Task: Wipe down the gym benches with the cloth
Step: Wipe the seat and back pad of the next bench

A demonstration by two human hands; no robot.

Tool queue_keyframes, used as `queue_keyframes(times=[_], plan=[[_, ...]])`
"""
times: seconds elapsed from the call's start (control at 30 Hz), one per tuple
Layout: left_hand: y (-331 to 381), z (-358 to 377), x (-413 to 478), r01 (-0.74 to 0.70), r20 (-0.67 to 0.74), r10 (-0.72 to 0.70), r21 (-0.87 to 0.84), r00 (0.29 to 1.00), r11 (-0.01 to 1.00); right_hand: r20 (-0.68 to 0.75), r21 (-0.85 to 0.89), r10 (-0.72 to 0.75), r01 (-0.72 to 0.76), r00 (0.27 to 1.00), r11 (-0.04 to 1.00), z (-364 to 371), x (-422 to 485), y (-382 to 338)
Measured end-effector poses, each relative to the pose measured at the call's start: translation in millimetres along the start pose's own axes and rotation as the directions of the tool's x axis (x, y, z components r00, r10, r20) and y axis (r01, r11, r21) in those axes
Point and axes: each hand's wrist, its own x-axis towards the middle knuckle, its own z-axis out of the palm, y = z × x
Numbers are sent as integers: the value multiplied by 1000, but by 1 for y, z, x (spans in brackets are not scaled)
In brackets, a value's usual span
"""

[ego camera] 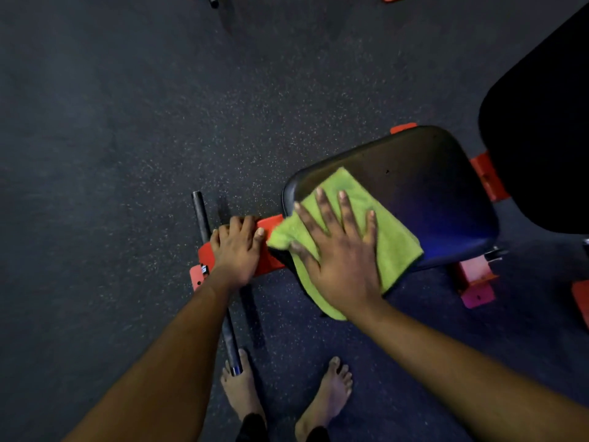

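A black padded bench seat (424, 193) sits on a red metal frame (271, 224) at centre right. A lime-green cloth (395, 240) lies spread over the seat's near left corner and hangs over its edge. My right hand (341, 253) presses flat on the cloth with fingers spread. My left hand (236, 250) rests on the red frame just left of the seat, fingers curled over it. A second black pad (541, 148), the backrest, fills the right edge.
A black bar (216, 279) crosses the frame's front foot and runs toward my bare feet (328, 397). Red frame feet (476, 282) stand at the right. Dark speckled rubber floor (127, 138) spreads to the left and far side.
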Motion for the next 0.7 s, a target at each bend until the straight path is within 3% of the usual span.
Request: queue_keyframes(times=[0.13,0.4,0.53,0.7], plan=[[2,-6,2,19,44,-18,-9,999,1000,55,-18,-31,32,998,999,1,-29,3],[2,-6,4,25,78,-22,-30,997,999,90,25,67,-69,994,997,-14,113,-14],[2,-9,3,29,104,-26,-31,994,999,-1,33,-45,45,999,998,-8,57,-9],[2,-12,2,22,132,-17,-37,991,999,56,-54,-106,109,993,993,0,-21,2]])
